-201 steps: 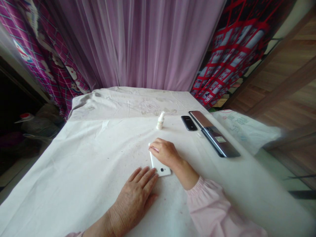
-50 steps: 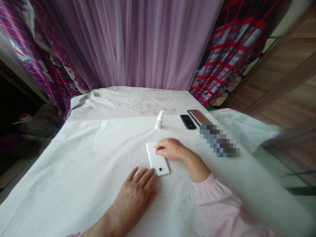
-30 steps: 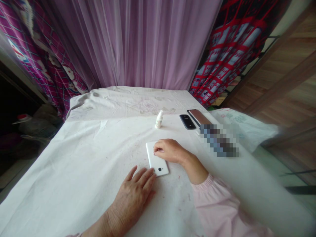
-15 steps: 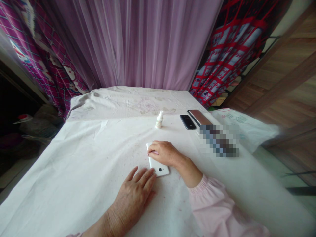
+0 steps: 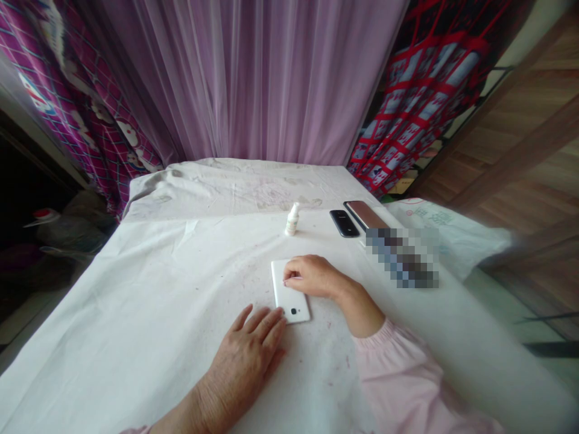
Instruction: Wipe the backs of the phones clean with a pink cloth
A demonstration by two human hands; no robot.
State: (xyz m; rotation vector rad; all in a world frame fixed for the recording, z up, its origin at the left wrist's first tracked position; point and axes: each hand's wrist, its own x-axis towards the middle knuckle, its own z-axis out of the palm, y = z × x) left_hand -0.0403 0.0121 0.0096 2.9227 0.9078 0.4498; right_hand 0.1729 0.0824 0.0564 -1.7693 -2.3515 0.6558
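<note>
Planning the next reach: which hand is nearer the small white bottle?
Right. The right hand rests on the white phone, on the person's side of the small white bottle; the left hand lies flat on the cloth, farther back at the phone's near end.

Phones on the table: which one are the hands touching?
The white phone, back up, mid-table: right hand on it, left hand at its near end. The small black phone and bronze phone lie untouched.

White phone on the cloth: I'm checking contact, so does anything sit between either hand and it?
Nothing visible does. The right hand rests curled fingers on the white phone, and the left hand lies flat with fingertips at its near end. Whether the right fingers pinch something cannot be told.
</note>
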